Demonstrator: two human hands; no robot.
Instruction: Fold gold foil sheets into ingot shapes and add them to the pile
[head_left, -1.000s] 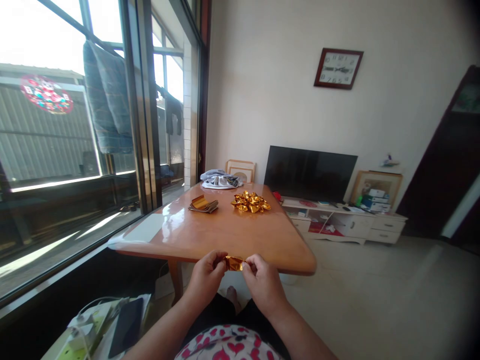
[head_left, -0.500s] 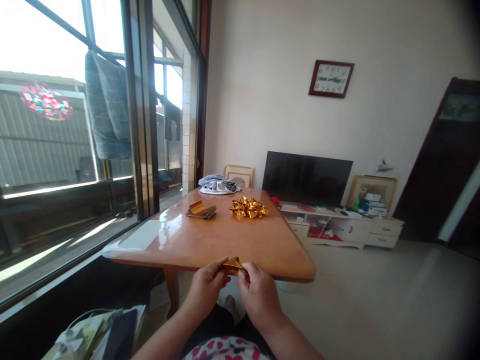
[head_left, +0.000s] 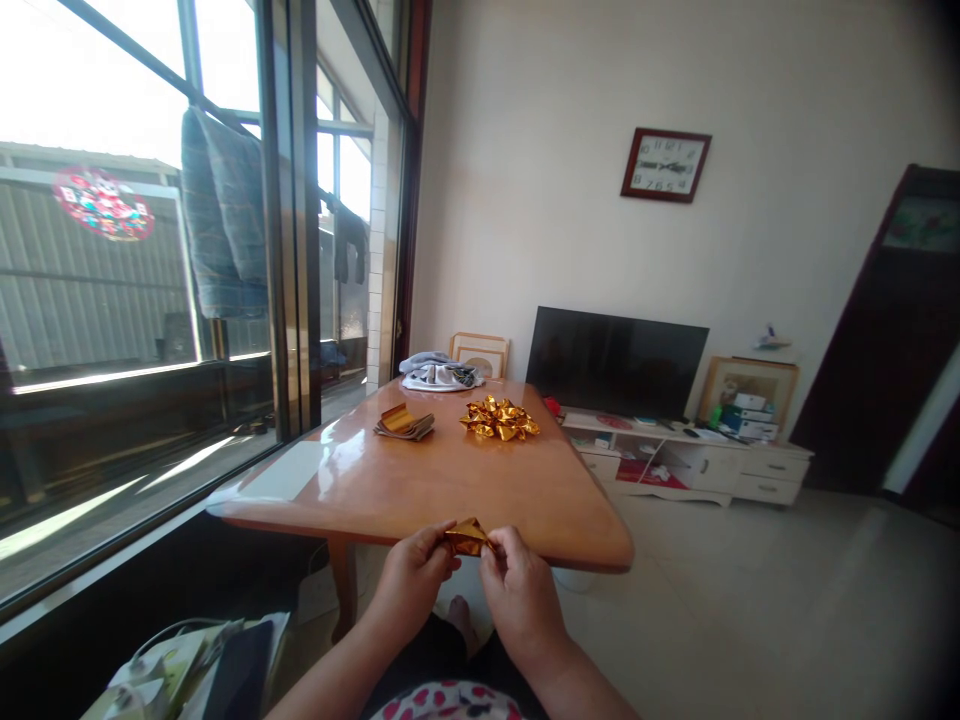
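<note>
A folded piece of gold foil paper (head_left: 468, 538) is held between my two hands at the near edge of the wooden table (head_left: 390, 490). My left hand (head_left: 417, 572) pinches its left end, and my right hand (head_left: 519, 590) pinches the right end; the fingertips partly cover both ends. Farther up the table lies a heap of folded gold foil pieces (head_left: 501, 418), shiny and pointed. To the left of that heap sits a stack of flat foil sheets (head_left: 405, 424), brownish with a gold sheet curling on top.
Folded clothes (head_left: 439, 372) lie at the table's far end. Beyond stand a television (head_left: 616, 362) and a white low cabinet (head_left: 765, 474). A large window (head_left: 135, 300) runs along the left. Below left, papers and a dark flat object (head_left: 238, 672) lie close to my left arm.
The view has shifted slightly, so the room sits a little lower and to the right. Both hands keep their grip on the foil, with only a slight shift of the right fingers.
</note>
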